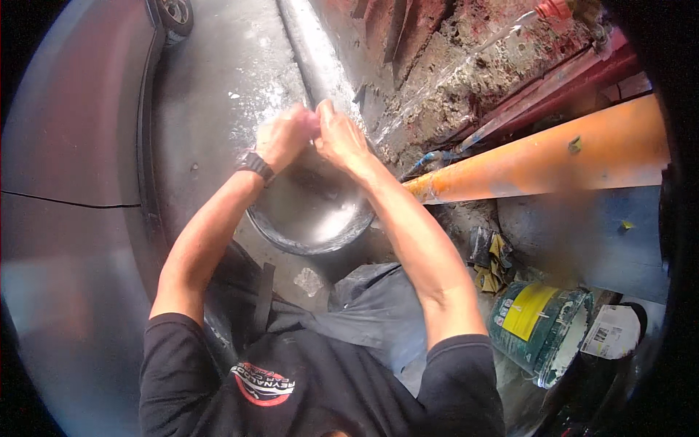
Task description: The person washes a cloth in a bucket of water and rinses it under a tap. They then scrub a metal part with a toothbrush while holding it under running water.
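Both my hands are raised close together over a round dark basin (295, 246) holding cloudy greyish water. My left hand (282, 137), with a dark watch on its wrist, is closed on the left side of a small pink wad, perhaps cloth (313, 125). From the other side my right hand (341, 138) is closed on the same wad. Most of the wad is hidden by my fingers, and motion blurs it, so its exact kind does not show. The basin rests on the floor in front of my knees.
At my left stands a car (80, 277), its side panel close by. An orange pipe (539, 156) crosses the right side, below a rough, crumbling wall (437, 80). A green bucket (535, 328) lies tilted at lower right, near crumpled yellow and grey scraps (494, 262).
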`<state>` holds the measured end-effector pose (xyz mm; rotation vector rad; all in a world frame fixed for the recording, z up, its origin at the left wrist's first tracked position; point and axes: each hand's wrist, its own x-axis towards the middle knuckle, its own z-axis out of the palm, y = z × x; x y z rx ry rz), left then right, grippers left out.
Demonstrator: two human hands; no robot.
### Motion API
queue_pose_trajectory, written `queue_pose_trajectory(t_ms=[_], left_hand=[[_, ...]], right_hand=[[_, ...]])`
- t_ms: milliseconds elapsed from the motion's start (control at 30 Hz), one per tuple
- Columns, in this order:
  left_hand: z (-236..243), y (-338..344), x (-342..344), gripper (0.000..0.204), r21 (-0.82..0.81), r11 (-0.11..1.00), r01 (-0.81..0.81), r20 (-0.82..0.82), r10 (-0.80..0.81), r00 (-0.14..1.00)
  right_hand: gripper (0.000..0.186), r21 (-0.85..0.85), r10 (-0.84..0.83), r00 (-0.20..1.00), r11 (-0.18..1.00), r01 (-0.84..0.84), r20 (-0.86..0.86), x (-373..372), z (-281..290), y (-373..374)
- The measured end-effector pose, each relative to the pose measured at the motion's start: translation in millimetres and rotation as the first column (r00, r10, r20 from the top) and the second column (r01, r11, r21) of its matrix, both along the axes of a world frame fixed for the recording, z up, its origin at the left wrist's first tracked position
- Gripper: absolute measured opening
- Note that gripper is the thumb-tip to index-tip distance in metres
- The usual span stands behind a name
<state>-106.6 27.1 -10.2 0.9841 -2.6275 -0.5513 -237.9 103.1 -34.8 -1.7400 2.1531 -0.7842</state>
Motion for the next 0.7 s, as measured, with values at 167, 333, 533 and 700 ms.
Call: queue_pose_trajectory(t_ms=[167,333,533,700], left_hand=[[-14,-47,69,0.037,0.047,0.988,-0.147,-0.209,0.154,0.966],[-68,-76,149,0.046,0.944,0.196,-0.267,0.145,0.479,0.866],[-72,-31,154,0.049,0.944,0.282,0.169,-0.208,0.115,0.971],[-57,-8,142,0.052,0.990,0.014,0.142,-0.137,0.373,0.918]], right_hand=[[0.038,0.127,-0.155,0.966,0.975,0.183,-0.205,-15,17,53],[0.042,0.161,-0.134,0.919,0.965,0.206,-0.371,-7,18,79],[0.052,0.456,-0.338,0.939,0.826,0.332,-0.071,-22,-16,86],[0.062,0.472,-0.406,0.912,0.793,0.386,-0.062,-36,-33,84]])
